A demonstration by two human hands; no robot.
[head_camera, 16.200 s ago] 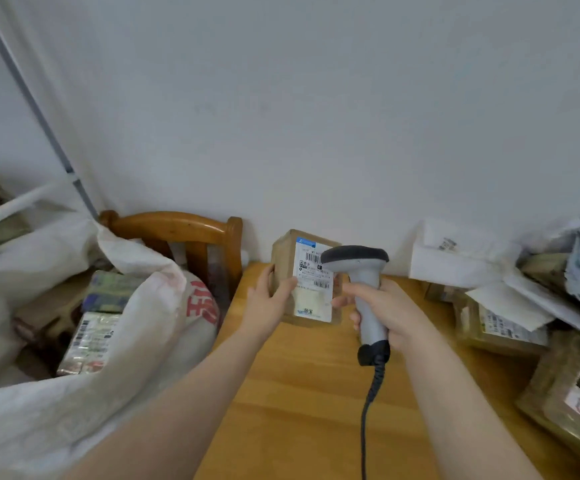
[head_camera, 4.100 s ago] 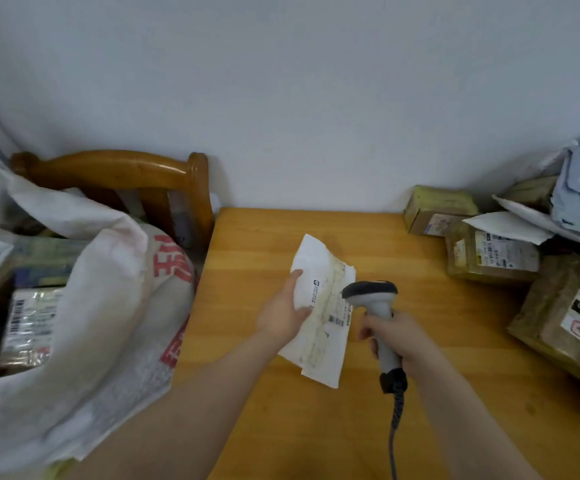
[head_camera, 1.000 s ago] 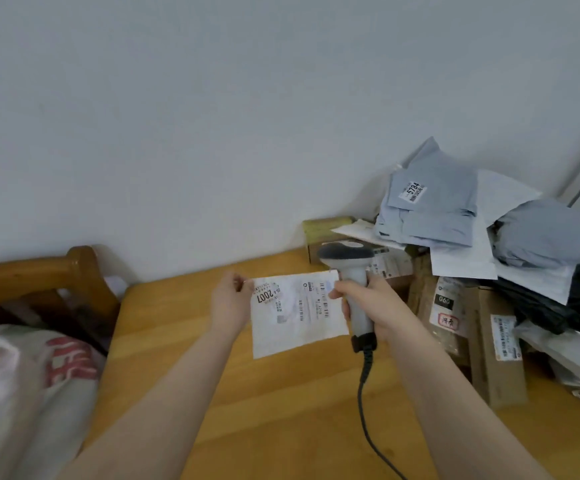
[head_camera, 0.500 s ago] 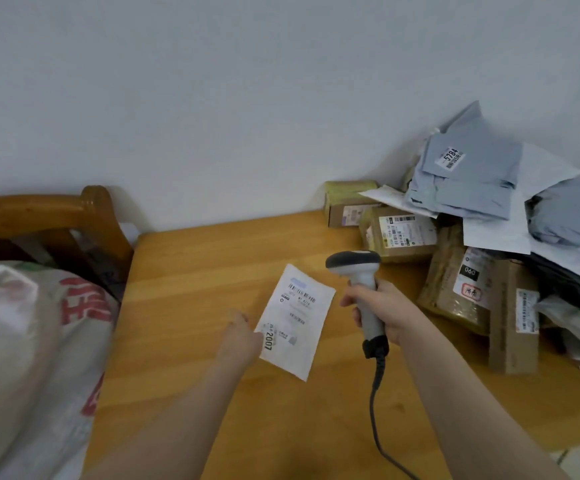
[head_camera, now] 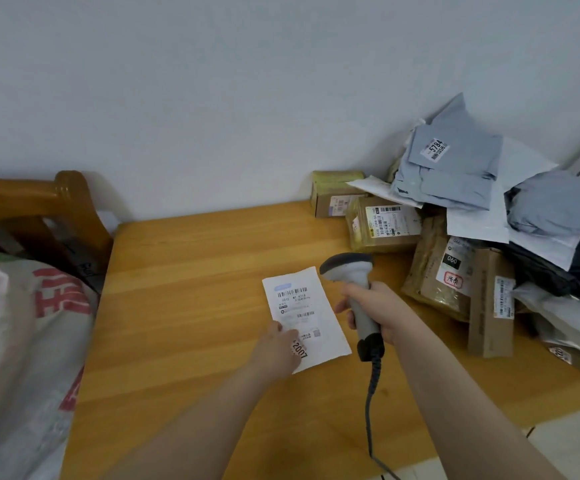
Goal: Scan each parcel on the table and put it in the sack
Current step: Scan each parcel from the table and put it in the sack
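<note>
A flat white parcel (head_camera: 304, 306) with barcode labels and a "2007" sticker lies label-up low over the wooden table (head_camera: 184, 271). My left hand (head_camera: 276, 351) pinches its near left corner. My right hand (head_camera: 377, 311) grips the handle of a grey corded scanner (head_camera: 349, 270), whose head sits just right of the parcel's top edge. The white sack (head_camera: 22, 341) with red print stands at the left, beside the table.
A pile of parcels (head_camera: 455, 258) fills the table's right end: brown boxes, grey-blue and white mailer bags, a black bag. A wooden chair back (head_camera: 46, 199) stands behind the sack. The scanner's cord (head_camera: 371, 403) trails towards the near edge.
The white parcel, held upright in front of the scanner a second ago, has come down flat near the table. The scanner stayed in my right hand. The view has shifted slightly.
</note>
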